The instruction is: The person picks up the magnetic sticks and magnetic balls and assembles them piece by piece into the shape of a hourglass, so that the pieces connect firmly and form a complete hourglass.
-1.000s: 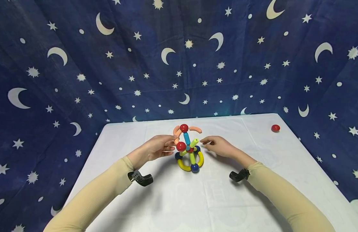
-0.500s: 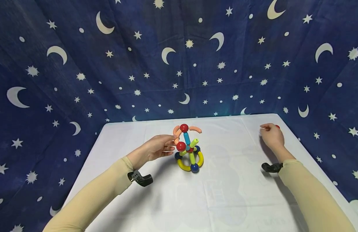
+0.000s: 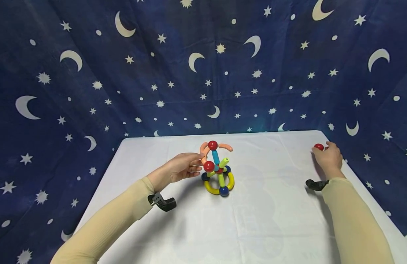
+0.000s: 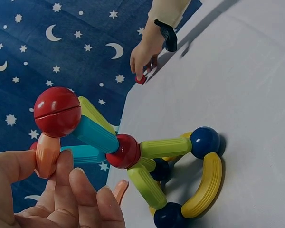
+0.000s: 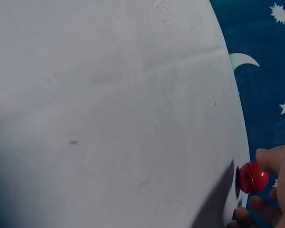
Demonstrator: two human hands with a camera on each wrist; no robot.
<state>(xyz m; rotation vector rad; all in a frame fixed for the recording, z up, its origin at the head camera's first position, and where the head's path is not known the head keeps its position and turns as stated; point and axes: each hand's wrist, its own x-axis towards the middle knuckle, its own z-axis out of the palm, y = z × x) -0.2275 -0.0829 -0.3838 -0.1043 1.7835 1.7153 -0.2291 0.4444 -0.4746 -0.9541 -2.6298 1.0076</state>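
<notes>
In the left wrist view my left hand (image 4: 52, 197) pinches an orange curved stick (image 4: 47, 154) between thumb and fingers. That stick joins a red ball (image 4: 57, 111) on a ball-and-stick structure (image 3: 221, 179). Its base has dark blue balls (image 4: 204, 142) and yellow curved sticks (image 4: 204, 190). Green sticks (image 4: 166, 147) and blue sticks (image 4: 97, 130) meet at a central red ball (image 4: 123, 151). At the table's far right, my right hand (image 3: 329, 159) has its thumb against another red ball (image 5: 253, 177), with other fingers curled around; part of that grip is hidden.
An orange curved stick (image 3: 225, 147) lies behind the structure. The white-covered table (image 3: 272, 205) ends near the right-hand ball, and a dark blue curtain (image 3: 177, 66) with moons and stars hangs behind and beside it.
My right hand has left the structure's right side, swung to the far right of the table and closed around the red ball there. My left hand stays at the structure.
</notes>
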